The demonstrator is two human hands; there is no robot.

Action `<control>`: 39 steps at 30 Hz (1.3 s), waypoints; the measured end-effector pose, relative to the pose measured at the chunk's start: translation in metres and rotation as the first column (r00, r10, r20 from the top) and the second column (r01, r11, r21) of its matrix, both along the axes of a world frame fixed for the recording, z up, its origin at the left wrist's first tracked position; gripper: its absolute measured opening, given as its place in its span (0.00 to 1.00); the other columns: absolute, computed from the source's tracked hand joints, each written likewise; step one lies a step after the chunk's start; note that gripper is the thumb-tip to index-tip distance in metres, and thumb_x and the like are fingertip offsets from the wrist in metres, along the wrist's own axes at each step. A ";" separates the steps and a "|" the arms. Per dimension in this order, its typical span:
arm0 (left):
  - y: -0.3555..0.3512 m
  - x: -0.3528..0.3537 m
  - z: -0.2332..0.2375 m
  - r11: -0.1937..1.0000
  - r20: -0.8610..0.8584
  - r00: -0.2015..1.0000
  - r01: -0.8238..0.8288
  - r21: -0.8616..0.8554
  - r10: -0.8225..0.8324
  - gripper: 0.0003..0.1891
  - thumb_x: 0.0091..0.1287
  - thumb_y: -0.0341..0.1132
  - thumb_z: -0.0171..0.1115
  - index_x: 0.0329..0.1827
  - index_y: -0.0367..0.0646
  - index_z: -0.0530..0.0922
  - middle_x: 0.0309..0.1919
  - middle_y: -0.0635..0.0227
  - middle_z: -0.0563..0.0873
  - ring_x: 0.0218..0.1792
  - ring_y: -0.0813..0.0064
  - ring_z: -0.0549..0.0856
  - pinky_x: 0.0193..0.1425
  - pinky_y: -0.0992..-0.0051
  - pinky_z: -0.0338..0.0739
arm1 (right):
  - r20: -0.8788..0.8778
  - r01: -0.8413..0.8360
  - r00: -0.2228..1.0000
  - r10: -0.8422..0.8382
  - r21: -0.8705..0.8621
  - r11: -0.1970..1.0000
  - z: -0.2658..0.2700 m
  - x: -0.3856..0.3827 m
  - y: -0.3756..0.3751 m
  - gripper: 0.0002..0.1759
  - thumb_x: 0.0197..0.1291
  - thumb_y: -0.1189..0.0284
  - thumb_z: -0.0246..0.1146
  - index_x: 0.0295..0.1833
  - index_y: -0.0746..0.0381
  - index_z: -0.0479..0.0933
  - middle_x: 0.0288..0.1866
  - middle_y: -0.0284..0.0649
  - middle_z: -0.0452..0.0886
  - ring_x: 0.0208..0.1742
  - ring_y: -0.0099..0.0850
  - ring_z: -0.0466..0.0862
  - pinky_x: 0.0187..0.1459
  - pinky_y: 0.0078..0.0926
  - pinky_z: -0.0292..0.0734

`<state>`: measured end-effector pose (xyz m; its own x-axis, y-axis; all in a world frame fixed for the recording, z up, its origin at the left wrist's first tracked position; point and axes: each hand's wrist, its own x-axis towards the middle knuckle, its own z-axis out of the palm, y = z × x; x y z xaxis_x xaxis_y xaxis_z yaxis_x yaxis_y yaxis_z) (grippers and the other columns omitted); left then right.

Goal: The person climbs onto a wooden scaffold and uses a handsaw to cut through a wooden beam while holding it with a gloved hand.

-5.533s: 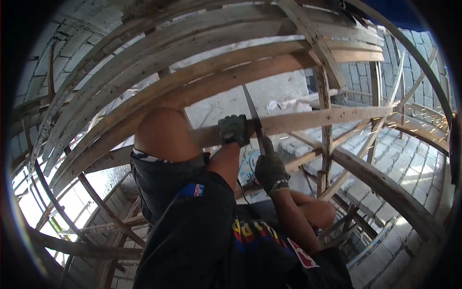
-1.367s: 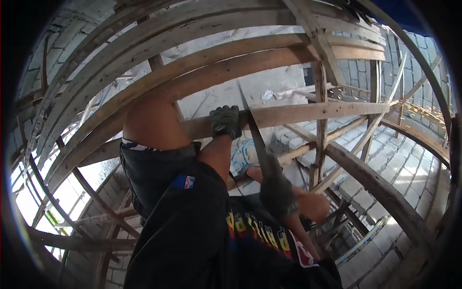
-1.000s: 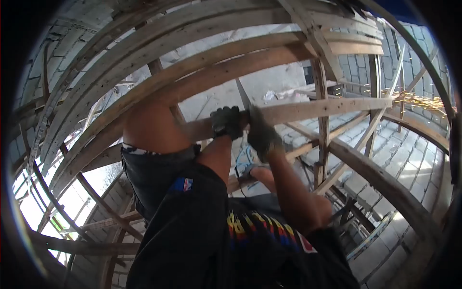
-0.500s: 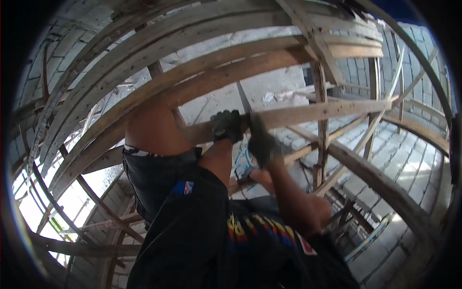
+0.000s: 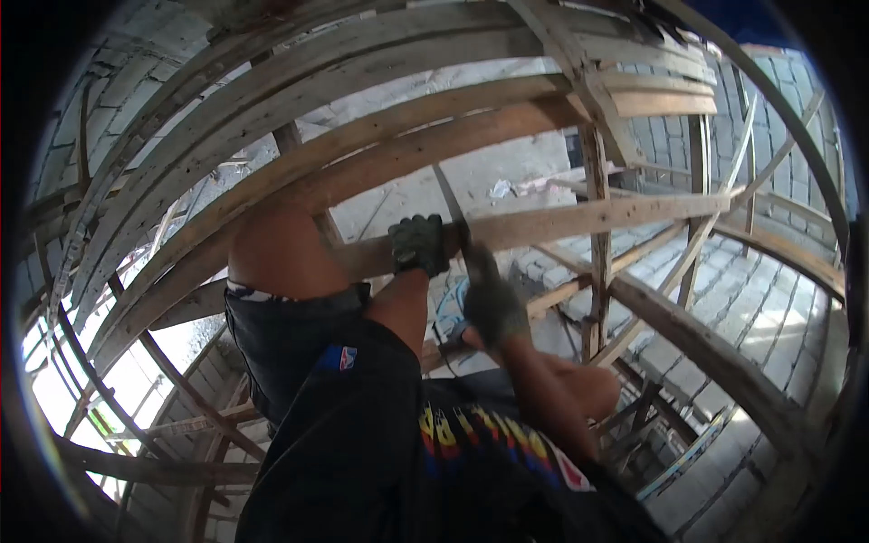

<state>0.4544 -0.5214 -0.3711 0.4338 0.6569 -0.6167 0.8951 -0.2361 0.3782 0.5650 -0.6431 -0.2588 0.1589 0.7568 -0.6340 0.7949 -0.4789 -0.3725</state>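
A long wooden board [image 5: 579,217] runs across the middle of the view. My left hand [image 5: 419,245], in a dark glove, is wrapped round the board left of the saw. The narrow blade of a handsaw [image 5: 448,194] crosses the board close beside that hand, its tip pointing away from me. My right hand [image 5: 494,309], also gloved, is closed on the saw's handle, which the fingers hide. It sits on the near side of the board, lower than my left hand.
Several curved-looking timber beams [image 5: 362,127] span the far side. A wooden post [image 5: 597,244] stands right of the saw, with a slanting beam [image 5: 706,339] beyond it. Grey block walls [image 5: 769,335] surround the frame. My bare knee [image 5: 281,253] rests by the beams at left.
My right hand has drawn slightly back toward me with the saw. My left hand stays on the board, and the whole view has shifted a little.
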 end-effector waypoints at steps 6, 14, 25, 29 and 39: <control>-0.014 -0.001 -0.007 1.000 -0.022 1.000 0.013 0.024 -0.012 0.33 0.48 0.46 0.81 0.59 0.51 0.81 0.52 0.57 0.87 0.56 0.50 0.86 0.61 0.48 0.78 | -0.032 0.081 0.996 -0.084 -0.086 0.993 0.054 -0.008 -0.059 0.40 0.64 0.75 0.56 0.83 0.57 0.58 0.64 0.60 0.82 0.54 0.60 0.87 0.55 0.57 0.81; 0.001 -0.001 0.024 0.992 -0.035 0.999 0.011 -0.126 -0.016 0.34 0.47 0.46 0.81 0.60 0.51 0.81 0.57 0.56 0.86 0.60 0.52 0.85 0.64 0.48 0.79 | 0.075 -0.129 0.991 0.115 0.223 0.966 -0.034 0.005 -0.025 0.40 0.66 0.73 0.57 0.84 0.53 0.57 0.55 0.64 0.84 0.50 0.57 0.88 0.55 0.59 0.81; -0.001 0.001 -0.009 0.999 -0.042 0.999 0.001 -0.041 -0.003 0.37 0.45 0.49 0.84 0.61 0.51 0.79 0.54 0.57 0.86 0.58 0.50 0.86 0.63 0.47 0.79 | 0.025 0.187 0.982 -0.186 -0.118 0.975 -0.021 -0.004 0.078 0.40 0.65 0.74 0.58 0.84 0.53 0.58 0.65 0.69 0.79 0.59 0.63 0.84 0.60 0.53 0.79; 0.000 0.001 -0.008 1.000 0.002 1.000 0.022 -0.001 -0.022 0.38 0.45 0.50 0.84 0.61 0.51 0.79 0.54 0.55 0.86 0.58 0.49 0.86 0.62 0.46 0.79 | -0.005 0.044 0.999 -0.044 0.111 0.993 0.009 -0.007 -0.039 0.41 0.66 0.73 0.58 0.84 0.51 0.56 0.58 0.68 0.82 0.55 0.63 0.85 0.55 0.58 0.80; -0.013 0.000 -0.009 1.000 -0.033 0.999 -0.005 0.002 0.005 0.35 0.45 0.48 0.84 0.58 0.50 0.81 0.53 0.55 0.87 0.58 0.51 0.87 0.63 0.51 0.80 | 0.019 0.200 0.980 -0.199 -0.093 0.975 -0.011 -0.014 0.047 0.42 0.63 0.74 0.57 0.85 0.55 0.57 0.48 0.63 0.86 0.49 0.60 0.87 0.53 0.54 0.81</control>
